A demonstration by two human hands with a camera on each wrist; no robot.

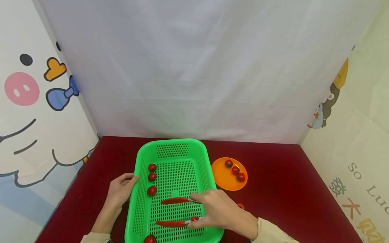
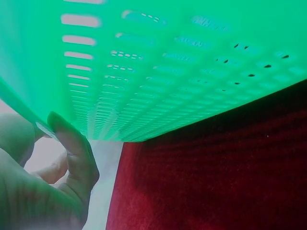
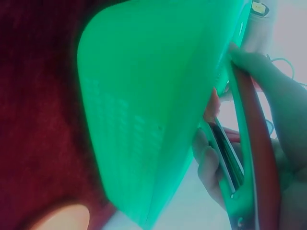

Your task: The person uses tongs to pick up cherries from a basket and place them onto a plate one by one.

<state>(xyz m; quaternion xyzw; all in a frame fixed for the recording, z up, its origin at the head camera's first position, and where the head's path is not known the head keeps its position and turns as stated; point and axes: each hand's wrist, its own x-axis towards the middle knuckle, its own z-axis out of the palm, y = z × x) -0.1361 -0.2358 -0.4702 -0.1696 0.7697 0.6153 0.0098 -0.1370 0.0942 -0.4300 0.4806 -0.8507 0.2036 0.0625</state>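
My right hand [image 1: 218,207] grips metal tongs with red tips [image 1: 174,200] above the near part of a green plastic basket [image 1: 141,153]. The two tips are spread apart, with no fruit between them. At the basket's left rim, my left hand [image 1: 121,189] pinches the edge with the thumb on top. Small round red fruits lie in the basket: three in a row along the left side, including one fruit [image 1: 152,191], and another fruit [image 1: 150,239] at the near end. In the right wrist view, fingers and thumb wrap the tongs' handles [image 3: 261,158].
Right of the basket, an orange plate [image 1: 223,175] carries three small dark red fruits [image 1: 235,170]. Everything stands on a dark red tabletop [image 1: 273,189]. A white cloth wall [image 1: 194,67] rises behind, with printed cartoon panels at both sides.
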